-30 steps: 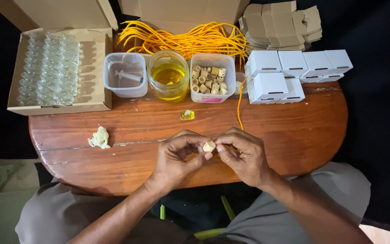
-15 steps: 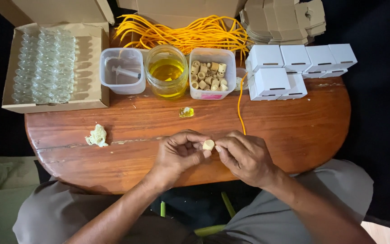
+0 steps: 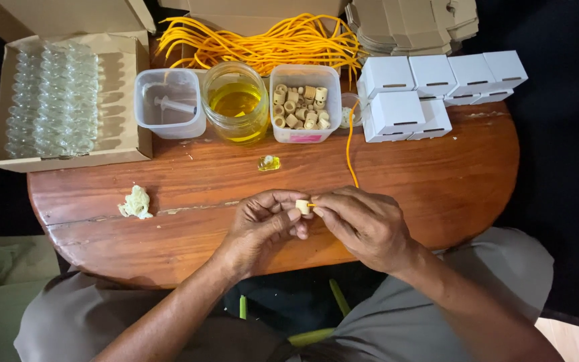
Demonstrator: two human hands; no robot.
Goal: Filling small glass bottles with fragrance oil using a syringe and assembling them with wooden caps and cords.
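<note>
Nearest the body, over the front edge of the round wooden table (image 3: 437, 188), the left hand (image 3: 259, 224) pinches one small cork stopper (image 3: 302, 206) between thumb and fingertips, the other fingers curled in. The right hand (image 3: 363, 224) is closed on the end of a yellow cord (image 3: 348, 144), its tip touching the cork. The cork looks light, slightly soft and crumbly, best gripped around its sides; the cord looks limp and thin, so it likely needs holding just behind the tip. Farther out lie one pale crumpled wad (image 3: 135, 202) to the left and one tiny glass bottle (image 3: 269, 163) with yellow liquid. Beyond stand three containers: a clear tub (image 3: 169, 100) holding one syringe, a jar of yellow oil (image 3: 236, 100), and a tub of corks (image 3: 303, 104), too many to count. Seven small white boxes (image 3: 437, 84) sit to the right, a cardboard tray of many empty glass bottles (image 3: 55, 100), fragile, to the left, and a heap of yellow cords (image 3: 269, 40) at the back.
</note>
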